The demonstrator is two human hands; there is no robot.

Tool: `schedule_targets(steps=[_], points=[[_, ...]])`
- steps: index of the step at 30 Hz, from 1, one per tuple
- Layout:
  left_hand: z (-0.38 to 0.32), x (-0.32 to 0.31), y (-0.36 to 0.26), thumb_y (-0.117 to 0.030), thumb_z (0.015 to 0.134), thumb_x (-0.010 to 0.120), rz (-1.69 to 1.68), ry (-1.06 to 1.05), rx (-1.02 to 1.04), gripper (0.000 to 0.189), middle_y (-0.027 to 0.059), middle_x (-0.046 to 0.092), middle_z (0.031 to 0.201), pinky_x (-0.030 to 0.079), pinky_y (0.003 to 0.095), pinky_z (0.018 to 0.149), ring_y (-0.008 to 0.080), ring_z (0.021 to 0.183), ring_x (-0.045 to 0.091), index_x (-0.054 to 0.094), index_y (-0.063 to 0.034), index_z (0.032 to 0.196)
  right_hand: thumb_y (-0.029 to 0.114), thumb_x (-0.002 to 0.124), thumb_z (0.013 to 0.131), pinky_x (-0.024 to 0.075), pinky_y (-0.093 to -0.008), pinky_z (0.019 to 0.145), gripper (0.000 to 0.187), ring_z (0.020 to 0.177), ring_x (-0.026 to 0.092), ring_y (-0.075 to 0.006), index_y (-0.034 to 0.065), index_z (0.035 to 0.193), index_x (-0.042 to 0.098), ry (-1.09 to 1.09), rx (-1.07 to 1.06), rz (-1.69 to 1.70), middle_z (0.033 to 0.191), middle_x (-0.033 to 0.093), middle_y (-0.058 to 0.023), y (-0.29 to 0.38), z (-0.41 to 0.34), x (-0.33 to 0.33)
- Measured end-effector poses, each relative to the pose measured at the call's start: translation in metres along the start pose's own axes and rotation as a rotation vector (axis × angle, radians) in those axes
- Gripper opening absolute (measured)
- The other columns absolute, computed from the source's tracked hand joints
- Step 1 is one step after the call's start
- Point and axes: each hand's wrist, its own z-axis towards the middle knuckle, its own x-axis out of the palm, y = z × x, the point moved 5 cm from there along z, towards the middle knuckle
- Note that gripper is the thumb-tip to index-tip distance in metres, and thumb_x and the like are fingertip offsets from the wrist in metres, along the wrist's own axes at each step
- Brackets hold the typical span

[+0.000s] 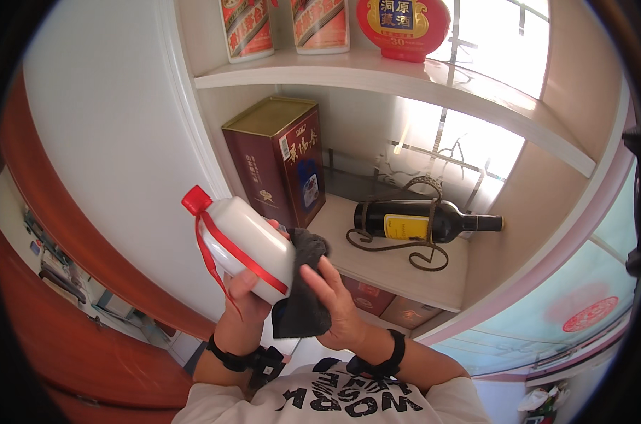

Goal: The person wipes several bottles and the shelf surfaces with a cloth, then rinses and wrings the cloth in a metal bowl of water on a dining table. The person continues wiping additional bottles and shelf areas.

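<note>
A white liquor bottle (246, 241) with a red cap and a red ribbon tilts up to the left in front of the shelves. My left hand (246, 297) grips it from below, thumb across the ribbon. Against the bottle's base lies a dark grey cloth (304, 297), pressed there by my right hand (336, 307), its fingers spread over the fabric. Part of my left hand is hidden behind the bottle.
On the middle shelf (347, 254) stand a maroon liquor box (278, 164) and a dark wine bottle (447, 220) lying in a scrolled metal holder (431, 259). The upper shelf (320, 71) bears two white bottles and a red rounded bottle (405, 32). Boxes (410, 312) sit below.
</note>
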Motion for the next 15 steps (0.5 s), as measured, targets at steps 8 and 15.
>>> schedule_targets(steps=[8, 15], points=[[-0.01, 0.001, 0.009, -0.052, 0.065, 0.089, 0.426, 0.315, 0.304, 0.121, 0.0096, 0.037, 0.154, 0.027, 0.0394, 0.119, 0.0274, 0.142, 0.038, 0.022, -0.0038, 0.154, 0.038, 0.054, 0.099, 0.0282, -0.0385, 0.116, 0.072, 0.144, 0.034, -0.0343, 0.0029, 0.155, 0.025, 0.295, 0.062, 0.394, 0.157, 0.033, -0.02, -0.006, 0.075, -0.019], [-0.003, 0.0, 0.007, -0.018, 0.072, 0.078, 0.009, 0.156, 0.044, 0.09, 0.0164, 0.052, 0.138, 0.047, 0.0438, 0.107, 0.0292, 0.126, 0.054, 0.033, -0.0052, 0.148, 0.009, 0.07, 0.082, 0.0303, -0.039, 0.115, 0.084, 0.142, 0.036, -0.0334, 0.0053, 0.154, 0.028, 0.071, 0.268, 0.354, 0.15, 0.036, -0.022, 0.0, 0.022, -0.015]])
